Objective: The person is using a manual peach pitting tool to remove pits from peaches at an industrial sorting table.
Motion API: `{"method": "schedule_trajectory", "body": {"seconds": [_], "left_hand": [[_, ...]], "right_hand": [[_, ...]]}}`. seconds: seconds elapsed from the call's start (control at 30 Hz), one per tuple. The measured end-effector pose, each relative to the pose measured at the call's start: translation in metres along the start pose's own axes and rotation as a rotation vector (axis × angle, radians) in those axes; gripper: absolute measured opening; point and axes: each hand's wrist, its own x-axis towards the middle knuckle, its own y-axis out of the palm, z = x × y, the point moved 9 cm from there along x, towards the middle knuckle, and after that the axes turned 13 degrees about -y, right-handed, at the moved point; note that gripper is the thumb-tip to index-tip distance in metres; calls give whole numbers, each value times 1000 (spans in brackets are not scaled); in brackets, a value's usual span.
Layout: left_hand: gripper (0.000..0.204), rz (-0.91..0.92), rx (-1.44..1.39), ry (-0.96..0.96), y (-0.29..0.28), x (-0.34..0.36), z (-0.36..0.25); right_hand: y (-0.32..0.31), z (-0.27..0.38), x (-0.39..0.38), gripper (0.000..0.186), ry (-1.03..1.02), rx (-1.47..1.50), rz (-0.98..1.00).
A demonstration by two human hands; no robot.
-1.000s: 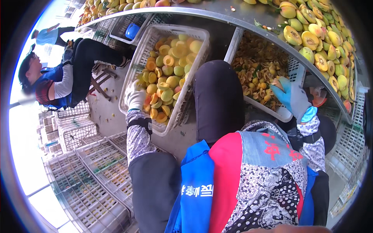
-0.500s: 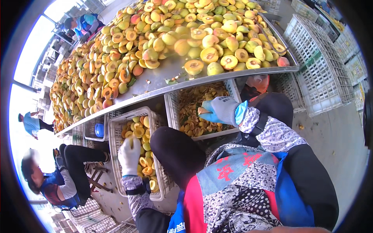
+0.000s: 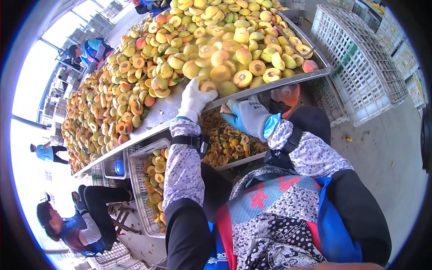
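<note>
My left hand (image 3: 194, 102), in a white glove, is at the near edge of a metal table (image 3: 155, 114) heaped with halved yellow peaches (image 3: 130, 85). Its thumb and fingers close round a peach half (image 3: 208, 86) lying by that edge. Just right of it, my right hand (image 3: 249, 118) wears a grey glove with blue fingers. Those fingers are curled, and a small tan bit shows at their tips; what it belongs to is hidden. Below my right hand, a white crate (image 3: 245, 160) under the table holds brownish peach scraps (image 3: 229, 146).
Left of my knees stands a white crate (image 3: 137, 180) of peach halves. A blue round object (image 3: 119, 166) sits in a bin beyond it. Tall white crates (image 3: 360, 67) stand at the right. A seated person (image 3: 78, 225) works at the left; others are farther back.
My left hand has moved from above the crate of peach halves up to the table edge, onto a peach half. My right hand has shifted slightly up and left, still curled.
</note>
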Motion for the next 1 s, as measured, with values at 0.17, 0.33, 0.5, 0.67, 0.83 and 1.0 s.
{"method": "schedule_trajectory", "body": {"seconds": [0.17,0.33,0.5,0.67,0.83,1.0], "left_hand": [[40,46,-900,-161,-23,-39,-1],[53,40,-1306,-34,-23,-77,-9],[58,31,-1440,16,-24,-79,19],[56,36,-1482,-40,-23,-85,26],[51,-110,-1459,-121,-26,-96,30],[47,-138,-1396,-183,-26,-96,41]], "right_hand": [[-14,8,10,29,-40,265,-333],[3,22,20,30,-72,258,-298],[22,35,26,33,-66,227,-151],[38,44,29,36,-52,339,-115],[63,43,26,40,-54,499,-100],[75,49,25,42,-50,523,42]]}}
